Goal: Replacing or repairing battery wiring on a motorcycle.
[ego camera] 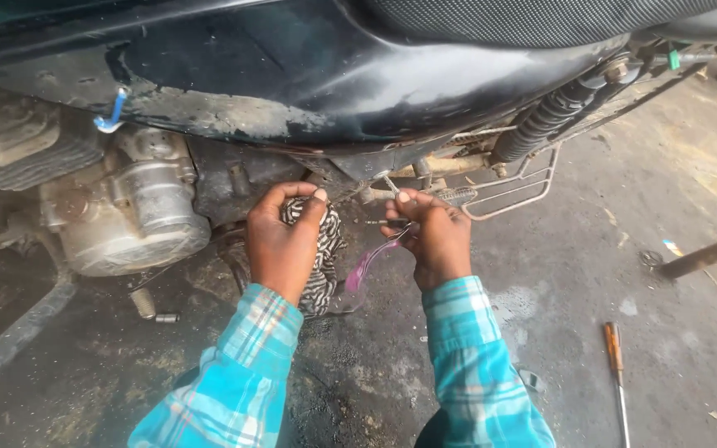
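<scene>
My left hand [282, 241] grips a black-and-white striped rag [325, 265] held against the underside of a black motorcycle [309, 75]. My right hand [435, 241] is closed around a thin metal tool [390, 184] whose tip points up at the bike's frame, with a pink translucent handle or strip [367, 270] hanging below the fingers. Both hands work just under the black side panel, right of the grey engine casing [130, 216]. Blue checked sleeves cover both forearms.
A rear shock spring [549, 116] and metal footrest frame [516, 187] sit to the right. A screwdriver [617, 377] lies on the oily concrete floor at lower right. A small socket [166, 318] lies near the engine. A rod [707, 255] juts in from the right edge.
</scene>
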